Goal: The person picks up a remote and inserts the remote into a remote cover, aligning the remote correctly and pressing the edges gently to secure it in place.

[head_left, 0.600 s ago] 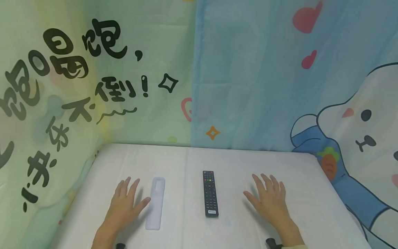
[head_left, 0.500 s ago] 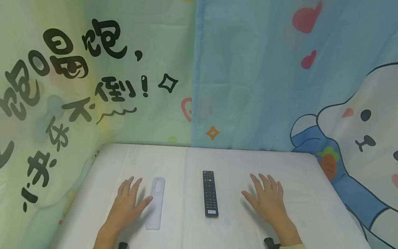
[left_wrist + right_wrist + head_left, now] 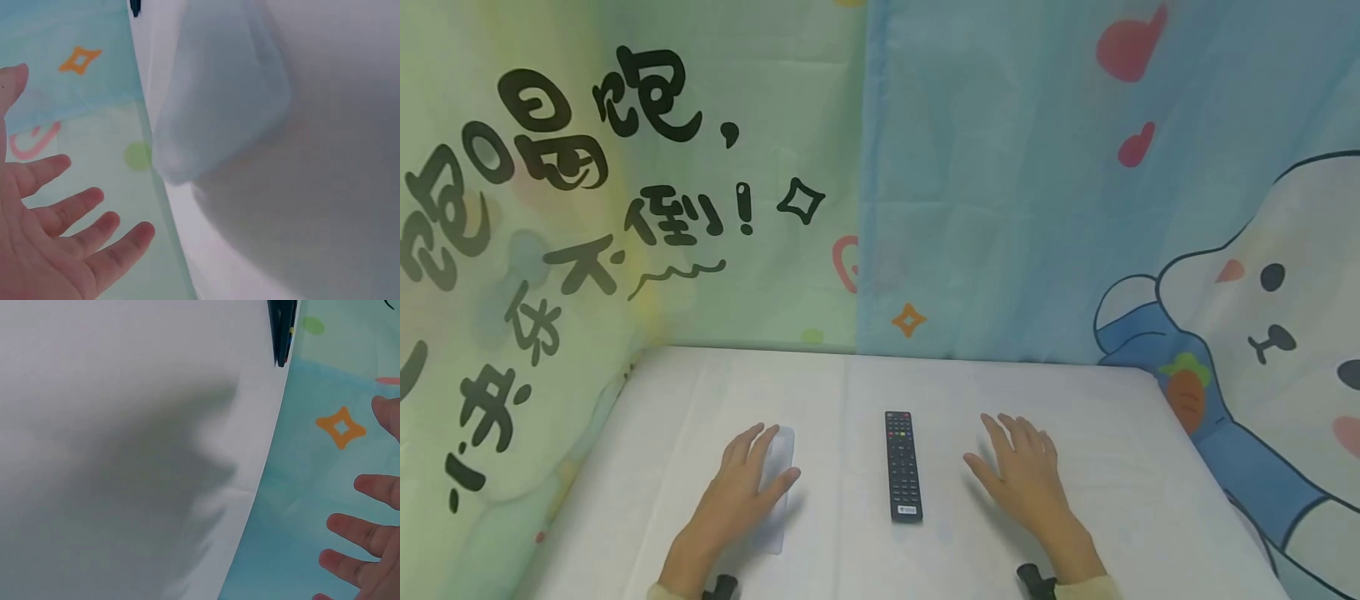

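Observation:
A black remote control (image 3: pixel 903 467) lies lengthwise on the white table, between the two hands. To its left is a long translucent sleeve, like a silicone remote cover (image 3: pixel 785 454), partly hidden beneath my left hand (image 3: pixel 739 492). That hand hovers over the cover with fingers spread and holds nothing; in the left wrist view the cover (image 3: pixel 225 94) appears large and pale blue beside the spread fingers (image 3: pixel 119 259). My right hand (image 3: pixel 1024 482) hangs to the right of the remote, fingers apart and nothing in them. Only one end of the remote (image 3: pixel 283 331) shows in the right wrist view.
White cloth covers the table (image 3: pixel 842 392). Behind it hangs a printed curtain (image 3: pixel 985 208) in green and blue, with a cartoon animal (image 3: pixel 1232 283) at the right. Dark camera mounts (image 3: pixel 1036 579) sit at both wrists.
My left hand has moved right, from beside the cover to over it. My right hand has shifted slightly left toward the remote. The head view has turned a little right.

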{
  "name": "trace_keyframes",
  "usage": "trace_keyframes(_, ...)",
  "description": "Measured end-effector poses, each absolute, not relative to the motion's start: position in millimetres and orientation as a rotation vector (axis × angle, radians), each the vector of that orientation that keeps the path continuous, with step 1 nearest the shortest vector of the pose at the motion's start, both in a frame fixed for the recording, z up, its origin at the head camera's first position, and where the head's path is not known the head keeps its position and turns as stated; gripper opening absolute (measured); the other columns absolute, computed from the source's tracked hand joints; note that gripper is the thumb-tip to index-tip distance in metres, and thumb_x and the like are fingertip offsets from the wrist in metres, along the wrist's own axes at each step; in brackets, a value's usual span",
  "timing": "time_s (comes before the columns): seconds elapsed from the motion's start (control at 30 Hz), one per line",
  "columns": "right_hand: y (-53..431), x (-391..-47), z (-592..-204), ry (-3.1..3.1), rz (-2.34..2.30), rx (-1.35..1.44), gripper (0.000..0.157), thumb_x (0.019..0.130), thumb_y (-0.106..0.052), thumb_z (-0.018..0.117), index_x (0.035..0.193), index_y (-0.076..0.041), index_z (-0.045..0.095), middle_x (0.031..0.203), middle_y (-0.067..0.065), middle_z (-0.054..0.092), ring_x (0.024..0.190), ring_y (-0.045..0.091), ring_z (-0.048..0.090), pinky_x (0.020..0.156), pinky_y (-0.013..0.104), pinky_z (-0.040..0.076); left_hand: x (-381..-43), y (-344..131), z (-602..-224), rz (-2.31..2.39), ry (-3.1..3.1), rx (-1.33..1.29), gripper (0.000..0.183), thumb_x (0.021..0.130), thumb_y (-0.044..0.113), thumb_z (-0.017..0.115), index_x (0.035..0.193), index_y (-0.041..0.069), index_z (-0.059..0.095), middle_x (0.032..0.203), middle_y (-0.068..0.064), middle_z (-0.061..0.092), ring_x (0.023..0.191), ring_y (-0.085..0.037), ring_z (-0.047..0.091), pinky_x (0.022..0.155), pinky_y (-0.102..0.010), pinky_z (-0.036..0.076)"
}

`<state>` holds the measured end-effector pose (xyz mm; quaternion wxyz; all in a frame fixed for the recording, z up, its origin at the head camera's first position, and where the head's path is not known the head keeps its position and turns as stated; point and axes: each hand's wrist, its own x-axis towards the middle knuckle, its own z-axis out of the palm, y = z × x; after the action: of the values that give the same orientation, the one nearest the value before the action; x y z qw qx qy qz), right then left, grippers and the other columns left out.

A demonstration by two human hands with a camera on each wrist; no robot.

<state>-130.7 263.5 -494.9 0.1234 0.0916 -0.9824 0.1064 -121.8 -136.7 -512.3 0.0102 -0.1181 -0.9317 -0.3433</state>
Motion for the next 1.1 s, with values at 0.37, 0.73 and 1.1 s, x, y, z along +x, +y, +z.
trace_keyframes(0.37, 247.3, -134.2, -494.1, -2.931, 0.371, 0.247, 0.064, 0.097, -0.039, 0.066, 0.144, 0.001, 0.047, 0.138, 0.025, 0.05, 0.131, 0.043, 0.042, 0.103, 0.066, 0.032, -124.4, -113.5, -515.1, -1.136, -2.895, -0.46, 0.069, 0.1, 0.047, 0.059, 0.151, 0.006, 0.038, 0.154, -0.019, 0.035, 0.142, -0.04, 0.03, 0.108, -0.059, 0.033)
trace_keyframes(0.73, 231.8, -138.2, -495.3, -2.967, 0.541, 0.24, 0.064, 0.098, -0.037, 0.065, 0.144, 0.004, 0.045, 0.136, 0.026, 0.052, 0.127, 0.044, 0.048, 0.102, 0.061, 0.039, -130.6, -87.6, -515.2, -1.242, -2.892, -0.56, 0.065, 0.101, 0.043, 0.059, 0.15, 0.006, 0.039, 0.149, -0.015, 0.043, 0.136, -0.036, 0.042, 0.107, -0.053, 0.038)
trace_keyframes(1.1, 213.5, -143.6, -498.5, -3.07, 0.843, 0.128, 0.063, 0.099, -0.036, 0.063, 0.147, 0.001, 0.043, 0.136, 0.021, 0.053, 0.129, 0.04, 0.048, 0.104, 0.056, 0.04, -137.6, -56.5, -516.8, -1.492, -2.884, -0.534, 0.064, 0.1, 0.042, 0.06, 0.149, 0.006, 0.042, 0.143, -0.018, 0.049, 0.123, -0.033, 0.056, 0.091, -0.044, 0.053)
